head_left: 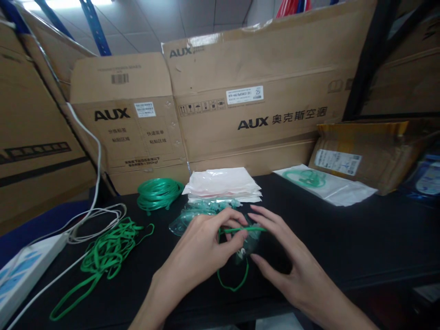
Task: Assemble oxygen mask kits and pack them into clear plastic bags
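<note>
Pinched between the thumb and fingers of my left hand is a green elastic strap, whose loop hangs down over the black table. The strap runs across a clear greenish mask that looks like an oxygen mask. My right hand is at the mask's right side, thumb and fingers spread apart around it; whether the fingertips touch it I cannot tell. Behind my left hand lie more clear green masks, partly hidden. My fingers cover part of the mask.
A heap of green elastic straps lies left, beside a white power strip with cables. Behind are coiled green tubing, stacked white bags and a bag with tubing. Large cartons stand at the back.
</note>
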Motion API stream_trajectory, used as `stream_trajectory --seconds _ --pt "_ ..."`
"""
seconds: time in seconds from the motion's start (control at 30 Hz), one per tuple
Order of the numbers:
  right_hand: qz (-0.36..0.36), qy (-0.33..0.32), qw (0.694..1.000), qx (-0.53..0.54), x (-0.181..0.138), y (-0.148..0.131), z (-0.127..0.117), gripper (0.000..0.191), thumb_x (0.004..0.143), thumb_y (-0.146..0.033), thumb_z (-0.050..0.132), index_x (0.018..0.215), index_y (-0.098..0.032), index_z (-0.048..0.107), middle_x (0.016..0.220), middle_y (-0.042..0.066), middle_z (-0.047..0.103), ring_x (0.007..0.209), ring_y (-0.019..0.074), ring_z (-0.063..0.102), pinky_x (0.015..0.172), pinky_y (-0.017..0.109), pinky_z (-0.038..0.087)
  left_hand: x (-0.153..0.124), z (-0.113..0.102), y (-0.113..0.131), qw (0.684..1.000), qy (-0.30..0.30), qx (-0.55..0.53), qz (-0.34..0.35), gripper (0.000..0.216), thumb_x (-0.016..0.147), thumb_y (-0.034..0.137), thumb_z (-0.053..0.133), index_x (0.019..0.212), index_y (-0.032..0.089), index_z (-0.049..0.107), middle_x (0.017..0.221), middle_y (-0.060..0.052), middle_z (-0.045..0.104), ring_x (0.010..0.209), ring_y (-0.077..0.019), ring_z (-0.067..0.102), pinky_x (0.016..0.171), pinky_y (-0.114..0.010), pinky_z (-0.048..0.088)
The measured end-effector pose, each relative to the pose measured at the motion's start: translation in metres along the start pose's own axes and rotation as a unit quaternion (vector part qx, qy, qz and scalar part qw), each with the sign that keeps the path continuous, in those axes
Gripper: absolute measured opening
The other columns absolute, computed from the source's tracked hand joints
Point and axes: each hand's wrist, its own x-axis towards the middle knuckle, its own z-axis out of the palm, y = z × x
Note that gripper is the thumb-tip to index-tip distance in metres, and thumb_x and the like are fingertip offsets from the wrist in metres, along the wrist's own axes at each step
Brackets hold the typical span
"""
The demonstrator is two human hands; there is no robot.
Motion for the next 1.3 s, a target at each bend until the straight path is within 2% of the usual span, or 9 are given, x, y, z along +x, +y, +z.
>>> stream_trajectory --seconds 0.1,0.2,0.4,0.5,0.6,0.77,0.93,1.07,1.3 --pt "-0.026 -0.045 0.998 -0.021 -0.001 0.000 0.001 0.078 0.088 -0.013 0.072 0.154 -0.040 0.040 0.164 0.002 0.041 0.150 0.0230 0.041 0.124 0.041 0.034 -0.001 0.002 0.001 0.999 -0.006 -0.053 -0.009 0.008 0.099 0.024 0.061 0.103 0.026 0.068 0.090 0.008 0.079 0.074 -0.0113 0.071 0.062 -0.018 0.045" --pt "-0.034 -0.018 0.999 0.017 0.000 0.003 0.003 0.066 0.091 -0.013 0.070 0.148 -0.038 0.048 0.147 0.002 0.060 0.136 0.0194 0.058 0.117 0.033 0.045 0.000 0.004 -0.003 0.998 -0.019 -0.063 -0.023 0.010 0.102 0.028 0.058 0.107 0.027 0.066 0.092 0.007 0.078 0.080 -0.0130 0.071 0.068 -0.020 0.048" --pt "0.049 0.014 0.998 0.033 0.005 0.010 0.004 0.040 0.091 -0.023 0.072 0.129 -0.027 0.066 0.127 0.005 0.073 0.117 0.0228 0.070 0.107 0.033 0.054 -0.008 -0.007 0.007 0.991 0.069 0.106 -0.033 0.018 0.099 0.042 0.064 0.097 0.023 0.065 0.096 0.002 0.070 0.085 -0.0174 0.064 0.074 -0.027 0.043" --pt "0.111 0.015 0.990 0.083 0.006 0.012 0.002 0.041 0.091 -0.033 0.073 0.131 -0.026 0.065 0.131 0.007 0.072 0.121 0.0252 0.068 0.108 0.037 0.053 -0.020 -0.008 0.020 0.987 -0.042 0.137 -0.074 0.030 0.093 0.054 0.069 0.085 0.025 0.067 0.084 0.005 0.068 0.074 -0.0165 0.062 0.066 -0.028 0.040" --pt "0.159 0.032 0.974 0.156 0.007 0.012 0.000 0.040 0.091 -0.041 0.073 0.127 -0.025 0.065 0.130 0.007 0.071 0.122 0.0252 0.067 0.107 0.035 0.054 -0.026 0.004 0.026 0.969 -0.126 0.186 -0.101 0.033 0.083 0.058 0.078 0.089 0.026 0.071 0.090 0.004 0.070 0.083 -0.0216 0.065 0.069 -0.031 0.039" --pt "0.229 0.044 0.943 0.236 0.012 0.008 -0.006 0.061 0.085 -0.052 0.076 0.135 -0.022 0.058 0.122 0.009 0.073 0.097 0.0220 0.075 0.090 0.033 0.062 -0.022 0.026 0.015 0.960 -0.174 0.208 -0.067 0.017 0.090 0.035 0.078 0.096 0.022 0.069 0.103 0.000 0.071 0.093 -0.0231 0.067 0.076 -0.031 0.042" --pt "0.238 0.021 0.933 0.268 0.017 0.003 -0.012 0.057 0.090 -0.057 0.069 0.130 -0.017 0.059 0.103 0.008 0.075 0.081 0.0190 0.071 0.077 0.032 0.062 -0.018 0.007 0.006 0.978 -0.149 0.131 -0.066 0.006 0.094 0.033 0.074 0.093 0.027 0.073 0.088 0.005 0.071 0.084 -0.0168 0.066 0.074 -0.025 0.042" --pt "0.237 -0.032 0.928 0.287 0.019 -0.002 -0.016 0.046 0.094 -0.056 0.066 0.118 -0.016 0.065 0.094 0.006 0.073 0.081 0.0194 0.070 0.068 0.028 0.058 -0.014 -0.014 0.002 0.991 -0.097 0.075 -0.045 0.014 0.099 0.032 0.066 0.107 0.035 0.077 0.086 0.008 0.074 0.076 -0.0128 0.064 0.069 -0.022 0.041" --pt "0.227 -0.084 0.921 0.307 0.021 -0.009 -0.018 0.038 0.096 -0.053 0.065 0.110 -0.017 0.068 0.094 0.006 0.073 0.080 0.0174 0.069 0.066 0.026 0.055 -0.002 -0.012 -0.006 0.997 -0.060 0.049 0.000 0.014 0.099 0.027 0.067 0.101 0.029 0.080 0.089 0.008 0.076 0.072 -0.0105 0.061 0.069 -0.020 0.041"
